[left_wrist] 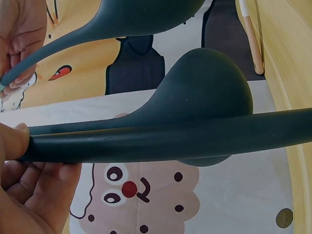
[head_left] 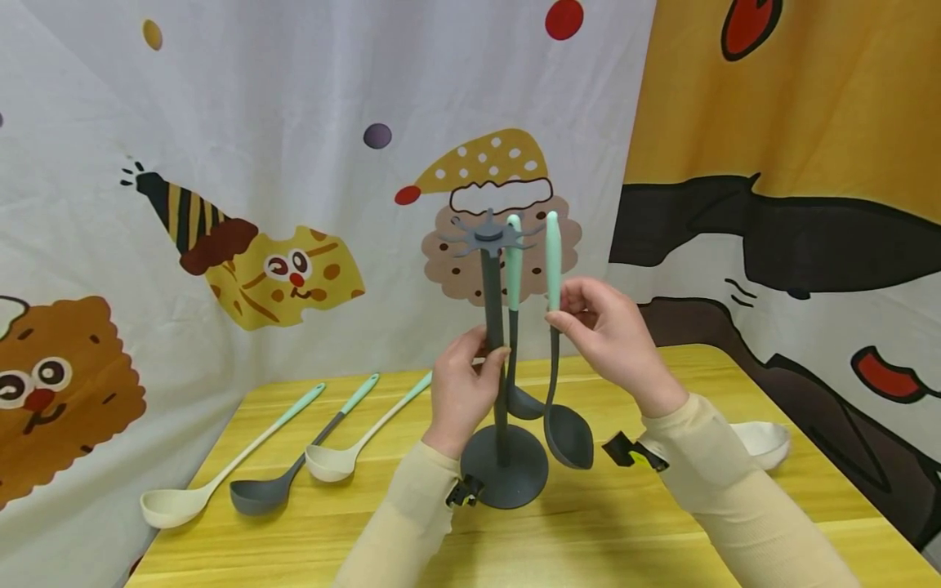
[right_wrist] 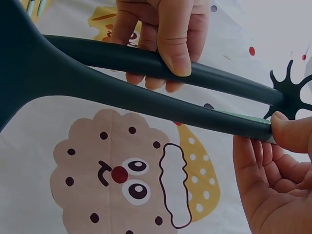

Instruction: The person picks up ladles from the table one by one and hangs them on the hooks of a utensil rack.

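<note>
My left hand [head_left: 466,392] grips the dark post [head_left: 494,310] of an upright utensil stand, thumb on one side and fingers behind. The stand has a round base [head_left: 525,482] and a hooked top [head_left: 488,235]. A dark ladle [head_left: 514,273] with a mint-green handle hangs from the stand on the right; its bowl [left_wrist: 209,87] shows beyond the post in the left wrist view. Just right of it, my right hand [head_left: 613,343] pinches a second dark ladle [head_left: 569,437] low on its green handle, upright with the bowl down. Its handle tip stands beside the hooks, apart from them.
Left on the wooden table [head_left: 588,539] lie a cream ladle [head_left: 176,506], a dark ladle [head_left: 260,496] and another cream ladle [head_left: 332,464], all green-handled. A white bowl-shaped piece [head_left: 768,443] sits at the right, partly behind my sleeve. A printed curtain [head_left: 309,98] hangs behind the table.
</note>
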A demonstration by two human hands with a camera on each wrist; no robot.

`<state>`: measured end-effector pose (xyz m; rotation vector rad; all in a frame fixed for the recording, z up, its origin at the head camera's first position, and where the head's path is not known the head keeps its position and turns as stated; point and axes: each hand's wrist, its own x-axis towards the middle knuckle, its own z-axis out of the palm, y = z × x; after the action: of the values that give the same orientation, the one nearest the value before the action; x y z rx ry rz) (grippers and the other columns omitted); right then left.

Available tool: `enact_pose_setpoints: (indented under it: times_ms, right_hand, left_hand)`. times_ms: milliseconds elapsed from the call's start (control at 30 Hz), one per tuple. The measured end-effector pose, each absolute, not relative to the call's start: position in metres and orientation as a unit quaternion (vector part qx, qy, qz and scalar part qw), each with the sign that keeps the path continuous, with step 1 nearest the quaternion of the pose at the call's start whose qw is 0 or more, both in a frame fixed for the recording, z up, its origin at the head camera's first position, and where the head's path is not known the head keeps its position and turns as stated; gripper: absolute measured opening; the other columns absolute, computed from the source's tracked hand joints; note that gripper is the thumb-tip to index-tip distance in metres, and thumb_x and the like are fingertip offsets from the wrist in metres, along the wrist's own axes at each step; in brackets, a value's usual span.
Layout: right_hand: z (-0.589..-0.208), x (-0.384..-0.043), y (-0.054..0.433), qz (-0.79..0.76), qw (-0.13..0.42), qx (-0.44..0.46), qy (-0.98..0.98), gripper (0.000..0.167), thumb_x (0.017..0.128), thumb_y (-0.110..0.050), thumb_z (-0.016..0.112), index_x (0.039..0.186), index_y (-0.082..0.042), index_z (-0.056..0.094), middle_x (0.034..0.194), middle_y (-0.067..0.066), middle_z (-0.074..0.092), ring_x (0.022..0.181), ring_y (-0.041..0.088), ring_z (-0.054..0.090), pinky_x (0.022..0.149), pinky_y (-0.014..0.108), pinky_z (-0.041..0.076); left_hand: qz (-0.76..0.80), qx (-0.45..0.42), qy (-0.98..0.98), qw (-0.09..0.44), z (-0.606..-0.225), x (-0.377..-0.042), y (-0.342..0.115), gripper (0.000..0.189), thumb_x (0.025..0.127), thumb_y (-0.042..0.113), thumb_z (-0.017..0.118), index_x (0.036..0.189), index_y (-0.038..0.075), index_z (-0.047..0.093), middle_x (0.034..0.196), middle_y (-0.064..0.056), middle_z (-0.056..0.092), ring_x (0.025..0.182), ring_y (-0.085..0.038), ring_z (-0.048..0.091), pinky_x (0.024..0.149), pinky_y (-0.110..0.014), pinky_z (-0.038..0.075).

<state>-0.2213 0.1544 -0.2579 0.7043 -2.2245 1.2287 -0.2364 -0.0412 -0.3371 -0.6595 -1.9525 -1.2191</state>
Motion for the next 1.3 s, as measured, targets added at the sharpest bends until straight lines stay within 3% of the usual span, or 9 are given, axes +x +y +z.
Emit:
enact_pose_setpoints:
  times_ms: [733,967,1300]
  right_hand:
    - [-0.260,-0.223,0.148,0.456,0.229,0.259,-0.820,0.019,0.091,-0.002,0.070,0.109,0.001,0.064,0.091,0.008,0.064,0.080,0.019,0.060,0.070,0.022,0.054]
    - [-0.263,-0.225,0.143,0.449,0.225,0.267,-0.822,0.018,0.091,-0.003,0.070,0.108,-0.001,0.065,0.092,0.007,0.064,0.082,0.018,0.061,0.073,0.030,0.056]
    - [-0.265,-0.225,0.137,0.459,0.217,0.271,-0.818,0.020,0.092,-0.005,0.070,0.110,0.000,0.065,0.094,0.008,0.065,0.084,0.019,0.061,0.077,0.033,0.056]
  left_hand:
    - [-0.472,-0.256,-0.758,0.371,-0.337,-0.237,-0.040,0.019,0.089,0.007,0.074,0.107,0.003,0.069,0.092,-0.010,0.068,0.084,-0.021,0.070,0.067,-0.028,0.059]
    - [-0.473,-0.252,-0.761,0.366,-0.337,-0.236,-0.041,0.020,0.090,0.010,0.074,0.109,0.002,0.069,0.093,-0.009,0.069,0.084,-0.021,0.070,0.067,-0.029,0.059]
    - [-0.466,-0.253,-0.761,0.373,-0.337,-0.236,-0.041,0.020,0.090,0.010,0.074,0.109,0.004,0.069,0.092,-0.009,0.068,0.083,-0.021,0.070,0.066,-0.030,0.059]
